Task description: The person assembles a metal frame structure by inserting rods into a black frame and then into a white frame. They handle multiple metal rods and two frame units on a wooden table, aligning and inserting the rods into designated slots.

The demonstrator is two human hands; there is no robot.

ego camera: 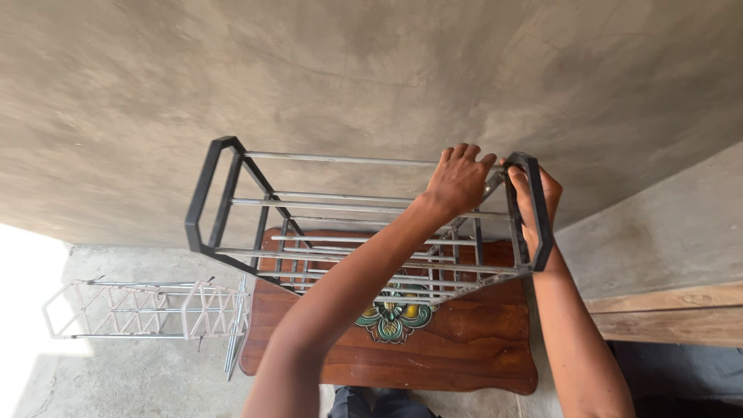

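Here, rack: black-framed metal rack (232, 203) on the wooden desk (464, 348).
Left hand (458, 182): fingers curled over a top rail.
Right hand (542, 203): fingers clamped on the end frame.
Beyond: pale folded rack (139, 311) on the floor, well left.

We see a brown wooden tabletop (464, 352) with scalloped edges and a painted flower motif (395, 316) in green, yellow and red near its middle. Off its left edge, on the grey concrete floor (116, 379), lies a pale pink lattice frame (147, 310) on its side — a few loose metal rods (236, 340) rest between it and the tabletop's left edge. Behind everything rises a rough cement wall (371, 77). To the right runs a concrete ledge (658, 232) with a wooden plank (673, 313) along it — light timber, grain showing.
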